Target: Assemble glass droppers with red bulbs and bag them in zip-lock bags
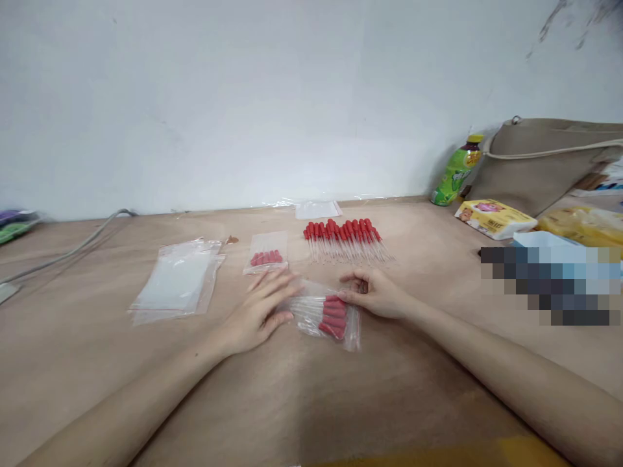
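Note:
A clear zip bag (333,316) holding several red-capped thin sticks lies on the brown table between my hands, red ends to the right. My left hand (260,308) is spread beside the bag's left end, its fingers slightly blurred. At the bag's upper right edge, my right hand (372,292) pinches the plastic between thumb and fingers. Just behind my left hand is a smaller-looking bag (266,251) with red ends inside. A row of loose red-capped sticks (343,240) lies behind my right hand.
Flat clear bags (175,279) are stacked at the left, near a grey cable (73,248). White sheet-like packaging (318,209) lies by the wall. At the right are a green bottle (457,172), a yellow tissue pack (496,219) and a beige bag (540,162).

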Available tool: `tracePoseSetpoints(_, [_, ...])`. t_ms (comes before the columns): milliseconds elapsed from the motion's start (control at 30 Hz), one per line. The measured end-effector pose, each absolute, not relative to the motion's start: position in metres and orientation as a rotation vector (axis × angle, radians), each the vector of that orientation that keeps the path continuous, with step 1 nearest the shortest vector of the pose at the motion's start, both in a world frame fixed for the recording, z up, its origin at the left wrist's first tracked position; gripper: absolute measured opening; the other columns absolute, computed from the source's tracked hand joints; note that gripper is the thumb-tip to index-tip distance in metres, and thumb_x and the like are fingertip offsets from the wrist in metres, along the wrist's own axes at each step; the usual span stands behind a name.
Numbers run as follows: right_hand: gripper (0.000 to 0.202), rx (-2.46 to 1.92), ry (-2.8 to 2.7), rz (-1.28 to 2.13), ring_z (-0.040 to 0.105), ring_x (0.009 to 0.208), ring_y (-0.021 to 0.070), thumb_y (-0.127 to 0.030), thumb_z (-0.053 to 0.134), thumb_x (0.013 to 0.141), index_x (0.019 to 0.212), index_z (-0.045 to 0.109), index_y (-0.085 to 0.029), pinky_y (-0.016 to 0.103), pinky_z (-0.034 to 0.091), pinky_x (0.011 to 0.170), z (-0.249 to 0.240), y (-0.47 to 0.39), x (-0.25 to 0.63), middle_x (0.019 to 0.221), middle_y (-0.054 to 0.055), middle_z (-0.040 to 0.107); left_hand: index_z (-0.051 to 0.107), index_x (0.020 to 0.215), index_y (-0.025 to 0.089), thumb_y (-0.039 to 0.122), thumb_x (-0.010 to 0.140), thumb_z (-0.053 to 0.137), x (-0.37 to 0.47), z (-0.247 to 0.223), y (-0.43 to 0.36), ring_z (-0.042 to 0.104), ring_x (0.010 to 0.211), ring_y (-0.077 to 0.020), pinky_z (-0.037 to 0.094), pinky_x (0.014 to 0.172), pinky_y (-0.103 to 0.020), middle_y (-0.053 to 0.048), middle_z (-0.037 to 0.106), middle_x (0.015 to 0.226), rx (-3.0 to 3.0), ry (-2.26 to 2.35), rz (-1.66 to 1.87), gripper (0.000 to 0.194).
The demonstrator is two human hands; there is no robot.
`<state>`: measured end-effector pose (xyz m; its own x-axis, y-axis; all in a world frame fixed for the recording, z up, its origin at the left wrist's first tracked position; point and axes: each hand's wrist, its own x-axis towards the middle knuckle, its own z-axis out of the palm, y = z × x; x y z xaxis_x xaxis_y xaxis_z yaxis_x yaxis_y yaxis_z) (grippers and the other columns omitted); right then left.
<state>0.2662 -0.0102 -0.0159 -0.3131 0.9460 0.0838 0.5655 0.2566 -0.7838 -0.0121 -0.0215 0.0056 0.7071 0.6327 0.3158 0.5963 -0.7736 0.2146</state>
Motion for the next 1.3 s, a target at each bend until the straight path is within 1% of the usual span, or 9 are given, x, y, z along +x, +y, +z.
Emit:
tracePoseSetpoints(100, [0.059,-1.301,-2.089,1.048,0.04,0.049,0.0088,-0.052,0.06,0.072,0.116,0.051,-0.014,0.021,0.03,0.045,-0.011,-0.019,0.268,0.056,-0.005,0.044,0.053,0.115,0.021,0.024,0.086,0.047,-0.012,0.003,-0.021,0.047,0.113,-0.0228,0.038,0.096,-0.041,-0.009,0.053,0.118,2.712,1.25,0.967,0.029])
tracePoseSetpoints(200, [0.049,-1.172,-2.173,1.081,0.034,0.046,0.0074,-0.052,0.056,0.075,0.109,0.055,-0.016,0.02,0.025,0.042,-0.006,-0.026,0.271,0.052,-0.007,0.035,0.057,0.101,0.018,0.027,0.084,0.05,-0.01,0.005,-0.026,0.055,0.094,-0.0187,0.045,0.081,-0.033,-0.007,0.057,0.1,2.617,1.283,1.034,0.02])
tracePoseSetpoints(333, [0.038,-1.072,-2.222,0.791,0.043,0.056,0.0086,-0.048,0.058,0.075,0.094,0.059,-0.015,0.022,0.036,0.051,0.002,-0.031,0.274,0.068,-0.001,0.049,0.052,0.078,0.017,0.038,0.082,0.051,-0.003,0.011,-0.04,0.047,0.053,-0.0108,0.039,0.052,-0.023,0.003,0.048,0.059,2.449,1.388,0.79,0.021])
tracePoseSetpoints(400, [0.041,-0.891,-2.355,0.682,0.05,0.072,0.0118,-0.046,0.065,0.069,0.096,0.06,-0.016,0.025,0.042,0.064,0.005,-0.033,0.275,0.084,0.003,0.055,0.047,0.08,0.018,0.043,0.08,0.052,0.001,0.015,-0.048,0.041,0.046,-0.0088,0.034,0.046,-0.022,0.007,0.041,0.051,2.312,1.389,0.632,0.025])
tracePoseSetpoints(533, [0.046,-0.584,-2.59,0.454,0.052,0.088,0.016,-0.043,0.066,0.069,0.107,0.058,-0.019,0.028,0.043,0.076,0.006,-0.04,0.27,0.104,0.008,0.055,0.04,0.101,0.02,0.044,0.08,0.052,0.008,0.018,-0.057,0.046,0.05,-0.0093,0.038,0.048,-0.021,0.007,0.049,0.06,1.979,1.327,0.525,0.034])
tracePoseSetpoints(700, [0.022,-0.592,-2.595,-0.064,0.054,0.071,0.0127,-0.023,0.045,0.086,0.1,0.061,-0.02,0.026,0.041,0.063,-0.008,-0.048,0.259,0.089,0.005,0.062,0.033,0.112,0.021,0.04,0.076,0.059,0.01,0.021,-0.053,0.054,0.053,-0.0099,0.048,0.054,-0.025,0.007,0.051,0.066,1.433,1.193,0.521,0.048])
tracePoseSetpoints(967, [0.026,-0.644,-2.235,0.47,0.058,0.079,0.0103,-0.017,0.046,0.086,0.109,0.059,-0.019,0.022,0.047,0.069,-0.011,-0.057,0.242,0.097,0.006,0.061,0.053,0.111,0.017,0.031,0.074,0.066,0.017,0.028,-0.059,0.06,0.093,-0.0177,0.045,0.089,-0.033,-0.006,0.064,0.095,0.975,0.968,0.654,0.042])
tracePoseSetpoints(1133, [0.037,-0.409,-2.474,0.514,0.05,0.104,0.0174,-0.033,0.056,0.081,0.116,0.057,-0.02,0.032,0.043,0.087,-0.003,-0.057,0.24,0.116,0.011,0.053,0.06,0.097,0.013,0.027,0.068,0.071,0.029,0.016,-0.062,0.063,0.086,-0.0178,0.048,0.082,-0.03,-0.009,0.067,0.092,0.849,0.939,0.773,0.034])
tracePoseSetpoints(1300, [0.042,-0.493,-2.52,0.4,0.051,0.097,0.017,-0.037,0.057,0.079,0.118,0.055,-0.021,0.034,0.043,0.085,-0.01,-0.05,0.251,0.116,0.01,0.051,0.057,0.085,0.015,0.02,0.059,0.078,0.02,0.023,-0.062,0.064,0.07,-0.0135,0.05,0.069,-0.024,-0.004,0.069,0.081,0.907,1.096,0.82,0.034])
